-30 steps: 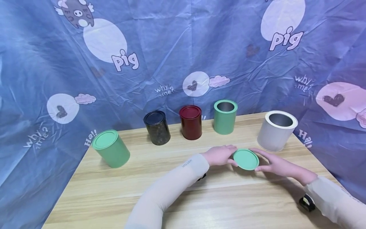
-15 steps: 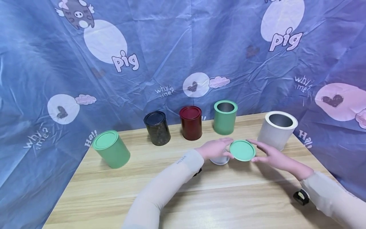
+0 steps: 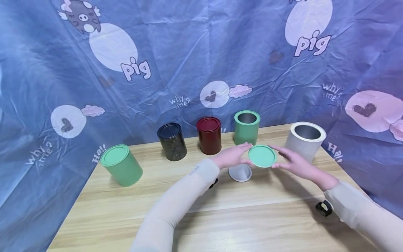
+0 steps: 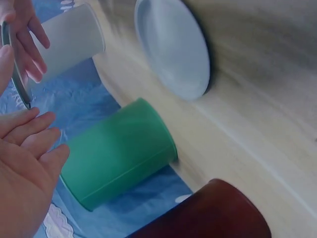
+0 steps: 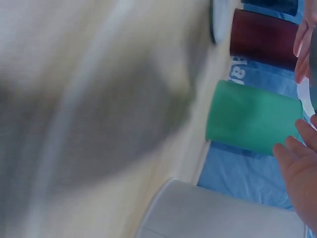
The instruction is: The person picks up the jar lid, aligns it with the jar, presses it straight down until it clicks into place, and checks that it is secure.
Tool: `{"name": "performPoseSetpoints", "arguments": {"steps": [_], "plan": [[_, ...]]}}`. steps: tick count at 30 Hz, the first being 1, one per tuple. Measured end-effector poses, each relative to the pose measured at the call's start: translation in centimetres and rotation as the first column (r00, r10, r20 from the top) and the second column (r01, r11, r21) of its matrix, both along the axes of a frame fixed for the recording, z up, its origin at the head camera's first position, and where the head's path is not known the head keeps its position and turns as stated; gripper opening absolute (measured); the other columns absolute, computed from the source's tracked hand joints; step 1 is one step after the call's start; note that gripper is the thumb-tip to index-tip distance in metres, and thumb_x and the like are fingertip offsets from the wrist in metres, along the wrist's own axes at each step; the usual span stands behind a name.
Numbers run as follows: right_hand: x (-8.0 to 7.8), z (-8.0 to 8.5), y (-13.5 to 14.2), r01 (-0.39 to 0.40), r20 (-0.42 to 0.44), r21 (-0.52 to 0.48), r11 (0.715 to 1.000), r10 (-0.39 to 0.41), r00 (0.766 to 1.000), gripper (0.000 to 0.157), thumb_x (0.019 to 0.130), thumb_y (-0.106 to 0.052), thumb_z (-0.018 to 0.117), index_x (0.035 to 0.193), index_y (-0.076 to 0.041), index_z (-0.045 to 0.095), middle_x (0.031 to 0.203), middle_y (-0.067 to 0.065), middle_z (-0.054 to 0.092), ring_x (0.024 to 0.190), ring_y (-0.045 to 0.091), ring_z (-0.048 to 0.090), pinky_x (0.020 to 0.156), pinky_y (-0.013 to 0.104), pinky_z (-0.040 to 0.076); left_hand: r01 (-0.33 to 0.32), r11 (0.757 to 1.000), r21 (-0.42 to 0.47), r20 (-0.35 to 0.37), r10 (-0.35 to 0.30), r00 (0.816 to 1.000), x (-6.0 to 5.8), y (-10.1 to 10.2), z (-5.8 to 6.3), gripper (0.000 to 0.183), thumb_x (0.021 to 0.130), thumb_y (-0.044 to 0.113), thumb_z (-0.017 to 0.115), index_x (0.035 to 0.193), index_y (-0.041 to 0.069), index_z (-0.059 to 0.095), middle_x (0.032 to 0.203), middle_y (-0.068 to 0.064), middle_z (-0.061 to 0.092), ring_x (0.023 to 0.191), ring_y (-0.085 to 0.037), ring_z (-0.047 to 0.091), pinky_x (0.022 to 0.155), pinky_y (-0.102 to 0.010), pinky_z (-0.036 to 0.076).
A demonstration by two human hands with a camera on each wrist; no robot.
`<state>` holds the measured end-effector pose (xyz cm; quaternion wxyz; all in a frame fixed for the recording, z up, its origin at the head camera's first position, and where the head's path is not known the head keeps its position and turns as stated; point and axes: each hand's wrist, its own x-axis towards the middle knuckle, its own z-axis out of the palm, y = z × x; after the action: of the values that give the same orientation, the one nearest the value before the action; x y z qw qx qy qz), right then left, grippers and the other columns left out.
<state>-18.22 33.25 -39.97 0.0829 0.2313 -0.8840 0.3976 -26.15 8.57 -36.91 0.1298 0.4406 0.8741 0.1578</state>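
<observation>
A round green lid is held up above the table between my two hands. My left hand grips its left rim, fingertips on the far side and thumb on the near side. On the opposite rim my right hand holds it the same way. Behind the lid stands a green can without a lid, its dark inside showing. Lying on the table below my left hand is a white lid, partly hidden by it. In the left wrist view, the green lid appears almost edge-on.
An uncovered white can stands just behind my right hand. Left of the green can are a dark red can and a black can, both lidded. Another lidded green can is at the left. A blue cloth hangs behind the table.
Both hands have carried the green lid away from me and slightly left, towards the uncovered green can. The white lid, first hidden by my left arm, has come into view.
</observation>
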Motion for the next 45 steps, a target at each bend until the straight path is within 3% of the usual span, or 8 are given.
{"name": "performPoseSetpoints", "arguments": {"steps": [6, 10, 13, 15, 23, 27, 34, 45], "plan": [[-1.2, 1.4, -0.2, 0.041, -0.048, 0.026, 0.999, -0.04, 0.998, 0.066, 0.078, -0.008, 0.077, 0.136, 0.007, 0.048, 0.135, 0.033, 0.049, 0.12, -0.018, 0.033, 0.097, -0.003, 0.025, -0.046, 0.998, 0.045, 0.043, 0.044, 0.998, -1.0, -0.4, 1.0, 0.075, 0.092, 0.04, 0.063, 0.152, 0.008, 0.03, 0.158, -0.006, 0.029, 0.148, -0.016, 0.021, 0.117, -0.028, 0.028], [-2.0, 2.4, -0.4, 0.059, -0.033, 0.054, 0.997, -0.058, 0.998, 0.065, 0.08, -0.009, 0.076, 0.137, 0.005, 0.049, 0.137, 0.03, 0.05, 0.131, 0.006, 0.042, 0.111, 0.029, 0.038, -0.066, 0.995, 0.074, 0.076, 0.061, 0.995, -1.7, -0.5, 1.7, 0.076, 0.092, 0.039, 0.064, 0.152, 0.008, 0.03, 0.159, -0.007, 0.028, 0.148, -0.017, 0.021, 0.117, -0.03, 0.029], [-2.6, 3.3, -0.6, 0.065, 0.031, 0.063, 0.996, -0.067, 0.997, 0.065, 0.083, -0.012, 0.074, 0.14, 0.003, 0.045, 0.141, 0.028, 0.047, 0.134, 0.037, 0.042, 0.107, 0.059, 0.033, -0.083, 0.993, 0.08, 0.089, 0.076, 0.993, -2.2, -0.7, 2.0, 0.076, 0.093, 0.039, 0.063, 0.153, 0.009, 0.029, 0.159, -0.007, 0.027, 0.149, -0.016, 0.02, 0.117, -0.031, 0.029], [-3.0, 3.7, -0.7, 0.061, 0.069, 0.056, 0.997, -0.064, 0.996, 0.065, 0.085, -0.013, 0.072, 0.142, 0.003, 0.043, 0.142, 0.029, 0.045, 0.133, 0.049, 0.038, 0.108, 0.063, 0.03, -0.088, 0.993, 0.077, 0.09, 0.082, 0.993, -2.6, -0.8, 2.2, 0.076, 0.093, 0.04, 0.063, 0.153, 0.01, 0.028, 0.16, -0.006, 0.026, 0.149, -0.016, 0.02, 0.118, -0.03, 0.028], [-4.9, 4.7, -0.9, 0.025, 0.112, 0.059, 0.998, -0.032, 0.993, 0.065, 0.089, -0.011, 0.068, 0.143, 0.008, 0.037, 0.146, 0.032, 0.038, 0.135, 0.051, 0.032, 0.11, 0.062, 0.028, -0.099, 0.992, 0.078, 0.071, 0.094, 0.993, -4.4, -1.1, 3.4, 0.074, 0.093, 0.038, 0.062, 0.153, 0.011, 0.028, 0.159, -0.008, 0.027, 0.147, -0.019, 0.024, 0.12, -0.036, 0.025], [-6.0, 5.0, -0.9, 0.025, 0.118, 0.044, 0.999, -0.03, 0.993, 0.067, 0.089, -0.008, 0.068, 0.144, 0.008, 0.035, 0.147, 0.033, 0.035, 0.135, 0.052, 0.031, 0.11, 0.062, 0.028, -0.081, 0.992, 0.096, 0.049, 0.076, 0.996, -5.5, -0.8, 3.9, 0.074, 0.094, 0.034, 0.063, 0.152, 0.007, 0.028, 0.158, -0.009, 0.031, 0.147, -0.02, 0.027, 0.119, -0.032, 0.026], [-7.0, 5.0, -1.2, 0.036, 0.181, -0.019, 0.999, -0.032, 0.983, 0.066, 0.091, -0.008, 0.065, 0.147, 0.006, 0.032, 0.153, 0.03, 0.027, 0.141, 0.047, 0.024, 0.115, 0.057, 0.023, -0.068, 0.994, 0.09, 0.082, 0.06, 0.995, -7.1, -1.0, 3.6, 0.073, 0.095, 0.033, 0.061, 0.153, 0.005, 0.026, 0.158, -0.01, 0.03, 0.147, -0.021, 0.025, 0.12, -0.031, 0.024], [-9.0, 5.2, -1.4, 0.112, 0.209, -0.058, 0.992, -0.098, 0.973, 0.064, 0.093, -0.011, 0.063, 0.148, 0.003, 0.034, 0.153, 0.027, 0.029, 0.141, 0.045, 0.027, 0.115, 0.054, 0.026, -0.153, 0.975, 0.162, 0.134, 0.132, 0.982, -8.6, -1.1, 3.6, 0.069, 0.096, 0.033, 0.061, 0.152, 0.009, 0.029, 0.157, -0.009, 0.032, 0.146, -0.019, 0.027, 0.12, -0.03, 0.024]]}}
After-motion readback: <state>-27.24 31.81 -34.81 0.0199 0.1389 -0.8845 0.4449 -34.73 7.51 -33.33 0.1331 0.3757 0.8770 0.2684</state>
